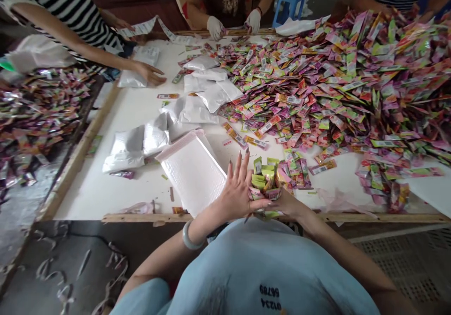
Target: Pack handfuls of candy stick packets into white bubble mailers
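Observation:
My left hand (pixel 240 189) has its fingers stretched out and spread, with the palm side and thumb against a bundle of green and pink snack sachets (pixel 262 179). The bundle stands upright close to my body, at the table's near edge. My right hand (pixel 287 203) is wrapped round its right side, the fingers partly hidden by the sachets. Just left of my left hand lies a white bubble mailer (pixel 192 172), tilted over the table edge side. Beyond my right hand rests a small group of loose sachets (pixel 296 168).
A large heap of sachets (pixel 334 80) covers the right side of the table. Several filled silver-white bags (pixel 197 110) lie left of it. Co-workers stand at the far side, one reaching a hand (pixel 150 73) over bags. Wooden strips (pixel 141 218) edge the table.

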A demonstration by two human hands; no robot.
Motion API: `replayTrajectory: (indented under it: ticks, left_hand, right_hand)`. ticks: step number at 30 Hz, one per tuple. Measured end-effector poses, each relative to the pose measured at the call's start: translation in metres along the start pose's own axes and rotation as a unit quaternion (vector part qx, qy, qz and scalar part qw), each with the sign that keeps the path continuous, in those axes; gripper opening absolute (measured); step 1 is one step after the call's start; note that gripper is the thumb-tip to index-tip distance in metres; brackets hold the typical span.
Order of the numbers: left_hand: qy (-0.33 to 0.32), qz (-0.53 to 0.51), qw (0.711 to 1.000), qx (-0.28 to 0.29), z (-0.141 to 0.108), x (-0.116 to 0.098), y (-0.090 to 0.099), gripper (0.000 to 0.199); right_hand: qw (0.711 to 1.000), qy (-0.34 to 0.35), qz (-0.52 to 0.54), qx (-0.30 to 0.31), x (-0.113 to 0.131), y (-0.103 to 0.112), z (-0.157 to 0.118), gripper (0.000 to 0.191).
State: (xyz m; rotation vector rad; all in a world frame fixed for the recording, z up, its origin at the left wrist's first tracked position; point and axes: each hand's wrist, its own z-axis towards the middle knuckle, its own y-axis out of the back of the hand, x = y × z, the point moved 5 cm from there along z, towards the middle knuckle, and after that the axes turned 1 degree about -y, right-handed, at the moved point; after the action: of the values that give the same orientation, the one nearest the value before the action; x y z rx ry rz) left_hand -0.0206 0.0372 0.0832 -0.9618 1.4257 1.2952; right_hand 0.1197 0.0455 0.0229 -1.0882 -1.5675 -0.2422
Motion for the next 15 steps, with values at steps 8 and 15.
replayTrajectory:
  ticks: [8, 15]
  left_hand:
    - [-0.040, 0.005, 0.999, -0.025, 0.004, -0.009, 0.008, 0.103]
    - [-0.033, -0.022, 0.987, 0.153, 0.002, -0.031, 0.035, 0.108]
  right_hand:
    - [0.994, -0.050, 0.083, 0.051, -0.010, -0.013, 0.003, 0.065]
    - [0.992, -0.065, -0.100, 0.039, -0.009, -0.013, -0.007, 0.037]
